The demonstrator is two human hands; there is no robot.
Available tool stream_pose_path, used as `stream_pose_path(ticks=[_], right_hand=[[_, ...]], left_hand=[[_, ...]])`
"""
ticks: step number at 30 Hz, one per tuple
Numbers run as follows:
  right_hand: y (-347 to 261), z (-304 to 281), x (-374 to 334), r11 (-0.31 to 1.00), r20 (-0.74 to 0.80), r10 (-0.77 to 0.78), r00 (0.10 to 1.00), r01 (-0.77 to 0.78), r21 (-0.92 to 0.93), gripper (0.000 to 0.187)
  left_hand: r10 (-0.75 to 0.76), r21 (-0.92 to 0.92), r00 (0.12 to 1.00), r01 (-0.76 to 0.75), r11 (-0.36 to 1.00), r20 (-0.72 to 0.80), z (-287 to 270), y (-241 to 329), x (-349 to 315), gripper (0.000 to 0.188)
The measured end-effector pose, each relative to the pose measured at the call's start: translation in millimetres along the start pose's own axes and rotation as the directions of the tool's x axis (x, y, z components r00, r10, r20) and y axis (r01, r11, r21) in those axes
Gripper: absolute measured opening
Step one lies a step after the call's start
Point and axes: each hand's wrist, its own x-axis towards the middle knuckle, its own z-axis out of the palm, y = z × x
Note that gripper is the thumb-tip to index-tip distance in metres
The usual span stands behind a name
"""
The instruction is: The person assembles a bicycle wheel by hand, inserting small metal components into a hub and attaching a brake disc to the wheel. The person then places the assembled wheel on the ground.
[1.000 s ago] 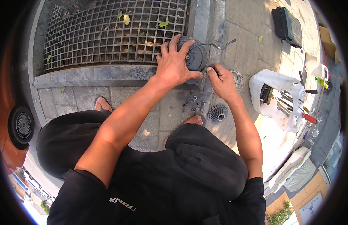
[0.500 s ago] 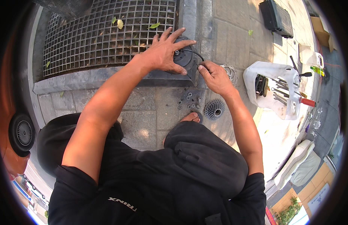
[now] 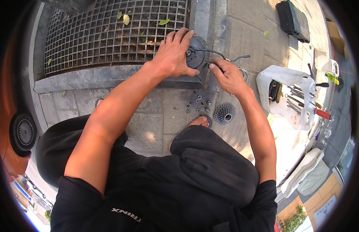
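A dark round hub motor [image 3: 195, 58] rests at the corner of the stone kerb, a small axle nut at its middle. My left hand [image 3: 173, 54] spans its left side, fingers at the far edge and thumb at the near edge. From the axle a black cable [image 3: 214, 52] runs right, ending in a loose plug. Just below the cable, my right hand [image 3: 227, 77] pinches thumb and forefinger beside the hub's right rim; whatever is between the tips is too small to make out. A metal ring [image 3: 245, 75] lies partly hidden behind this hand.
Several nuts and washers [image 3: 198, 101] lie on the paving near my foot, beside a cassette of sprockets [image 3: 224, 113]. On the right, a white cut-open container [image 3: 282, 83] holds wrenches. A black case [image 3: 292, 21] stands far right. A metal grate [image 3: 110, 34] fills the kerbed bed.
My right hand has let go of the cable, which now extends free to the right, and has moved down beside the hub's rim. My left hand's spread fingers have drawn closer together.
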Motion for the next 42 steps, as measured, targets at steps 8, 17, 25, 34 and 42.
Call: stream_pose_path(ticks=[8,17,25,34,42], right_hand=[[-3.5,-13.6,13.0,0.996,0.083,-0.015,0.996,0.022,-0.083,0.033],[-23.4,-33.9,28.4,0.946,0.23,-0.112,0.967,0.175,-0.274,0.026],[-31.2,-13.4,9.7,0.983,0.087,-0.009,0.996,0.024,-0.179,0.023],[-44.8,36.0,-3.6,0.95,-0.176,0.309,0.935,-0.293,0.11,0.027],[-36.6,17.0,-2.4,0.972,-0.178,0.235,0.956,-0.236,0.017,0.031]], left_hand=[[0.011,0.008,1.0,-0.011,1.0,0.007,0.4,-3.2,2.0,0.132],[0.013,-0.006,1.0,-0.013,1.0,0.0,-1.3,-1.9,1.2,0.13],[0.015,-0.011,1.0,-0.016,1.0,-0.022,0.5,-2.1,1.2,0.129],[-0.011,-0.009,1.0,0.011,1.0,-0.006,3.5,0.9,0.7,0.13],[-0.021,-0.037,0.998,0.024,0.999,0.066,-8.5,1.5,4.5,0.13]])
